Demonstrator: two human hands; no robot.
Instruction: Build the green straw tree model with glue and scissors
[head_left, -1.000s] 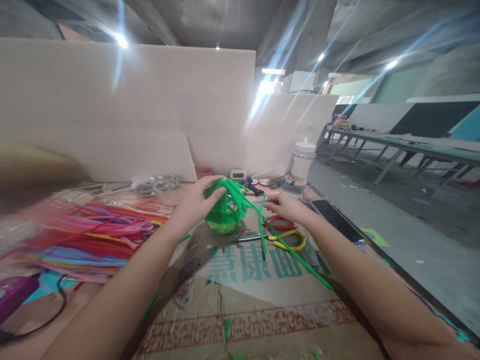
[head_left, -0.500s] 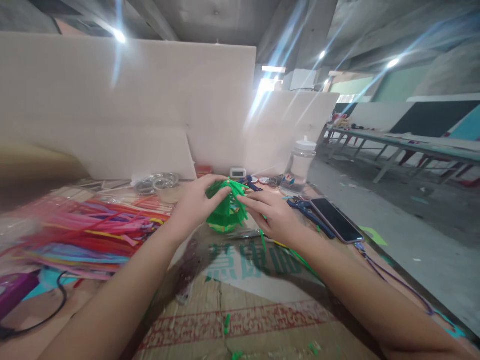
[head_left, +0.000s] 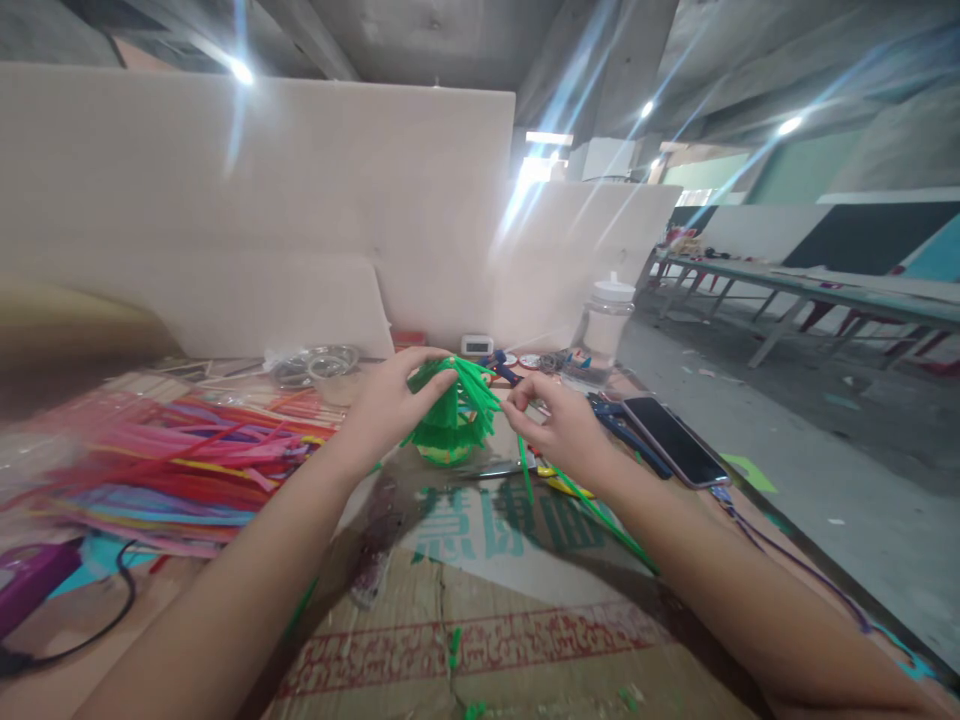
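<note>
A green object made of fuzzy strips stands upright on the board, its strips fanning down from the top. My left hand is closed round its upper left side, thumb near the peak. On the other side, my right hand pinches the tip of a green strip that slants down from the top. Scissors with yellow handles lie below my right hand, beside loose green strips.
Colourful fuzzy strips are heaped at the left. A phone with a cable, blue-handled pliers and a clear bottle are at the right. A small white clock sits behind the green object.
My right hand has drawn back slightly to the right, its spread fingers now closed in a pinch on a strip's tip. The scissors' yellow handles show more. My left hand stays on the green object.
</note>
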